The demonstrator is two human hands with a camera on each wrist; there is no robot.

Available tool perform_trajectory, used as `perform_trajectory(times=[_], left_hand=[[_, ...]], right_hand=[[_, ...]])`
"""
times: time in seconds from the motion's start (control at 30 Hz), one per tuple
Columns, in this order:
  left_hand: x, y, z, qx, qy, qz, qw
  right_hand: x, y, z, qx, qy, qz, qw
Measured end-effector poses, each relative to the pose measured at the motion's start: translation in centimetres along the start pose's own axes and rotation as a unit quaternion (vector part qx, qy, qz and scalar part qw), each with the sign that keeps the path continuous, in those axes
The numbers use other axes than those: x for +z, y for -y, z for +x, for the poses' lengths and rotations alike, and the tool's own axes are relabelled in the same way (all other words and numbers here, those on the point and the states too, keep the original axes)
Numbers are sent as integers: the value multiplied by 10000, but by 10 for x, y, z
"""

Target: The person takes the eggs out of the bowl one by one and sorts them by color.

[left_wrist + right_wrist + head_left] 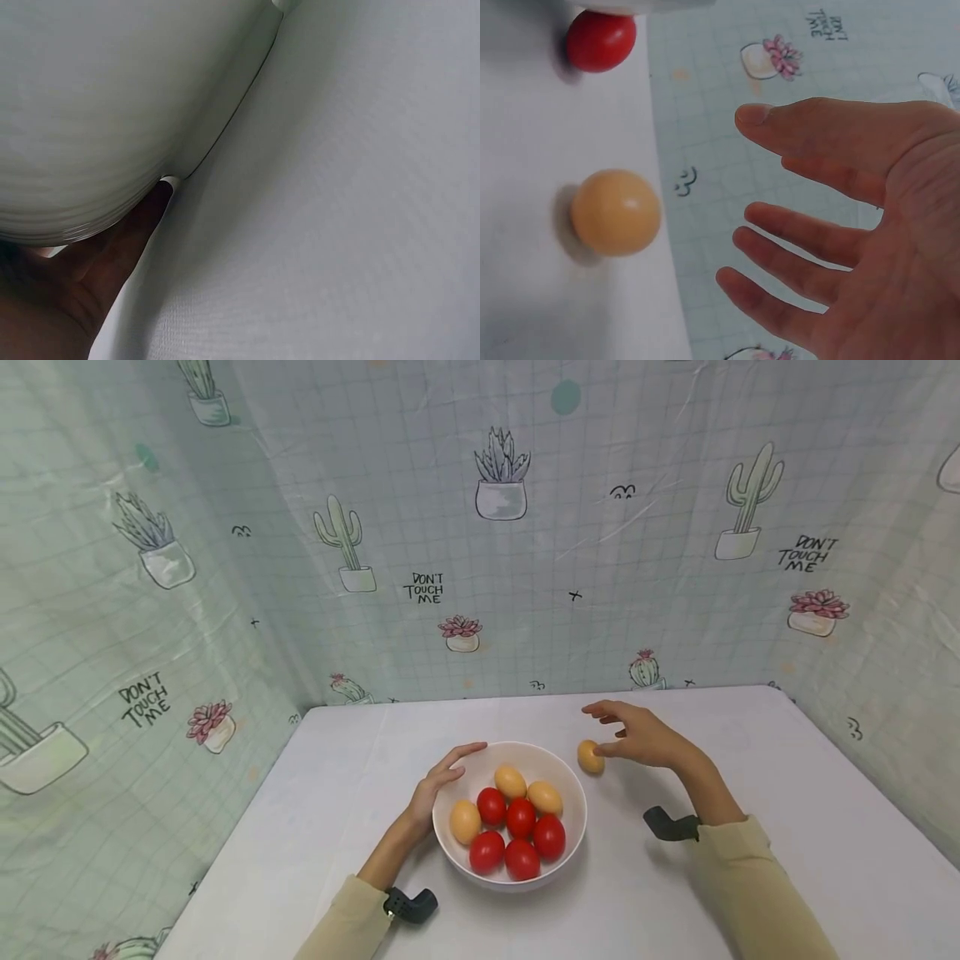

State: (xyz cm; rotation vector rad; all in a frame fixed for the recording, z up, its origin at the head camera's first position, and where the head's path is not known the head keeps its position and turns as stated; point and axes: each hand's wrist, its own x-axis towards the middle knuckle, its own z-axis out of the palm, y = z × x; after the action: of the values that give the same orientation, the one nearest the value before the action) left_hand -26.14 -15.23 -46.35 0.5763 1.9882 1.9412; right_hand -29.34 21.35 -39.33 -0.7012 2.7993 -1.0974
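Note:
A white bowl (510, 883) holds several red eggs (521, 818) and 3 yellow eggs (465, 822). At its left side my left hand (429, 795) grips the rim, with the thumb over the edge and the fingers along the outside. The left wrist view shows part of that hand (97, 277) against the bowl's pale outer wall (97, 112). Just right of the bowl lies another yellow egg (589, 758) on the table. My right hand (643, 735) hovers beside it, fingers spread. The right wrist view has this hand (855, 217) empty and apart from the yellow egg (616, 213).
The white table (352, 777) ends at the back against a cloth printed with cacti (501, 485), which also runs down both sides. A red egg (601, 41) shows beneath a white edge in the right wrist view. Dark wrist mounts (411, 906) sit at both sleeves.

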Motion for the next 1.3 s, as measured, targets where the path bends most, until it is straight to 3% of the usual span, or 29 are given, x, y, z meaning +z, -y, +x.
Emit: perform_trajectory(times=[0.27, 0.63, 1.0, 1.3], left_hand=[[0, 3, 0, 80, 19, 1, 10000], [-1, 3, 3, 135, 88, -80, 9998], [-2, 5, 2, 51, 36, -58, 10000], [-1, 4, 1, -59, -274, 170, 9995]], right_hand=[[-2, 26, -6, -600, -232, -13, 9979], [15, 67, -3, -1061, -229, 179, 9939], [41, 104, -2, -1768, 131, 363, 9835], [63, 120, -3, -1768, 630, 658, 9800]])
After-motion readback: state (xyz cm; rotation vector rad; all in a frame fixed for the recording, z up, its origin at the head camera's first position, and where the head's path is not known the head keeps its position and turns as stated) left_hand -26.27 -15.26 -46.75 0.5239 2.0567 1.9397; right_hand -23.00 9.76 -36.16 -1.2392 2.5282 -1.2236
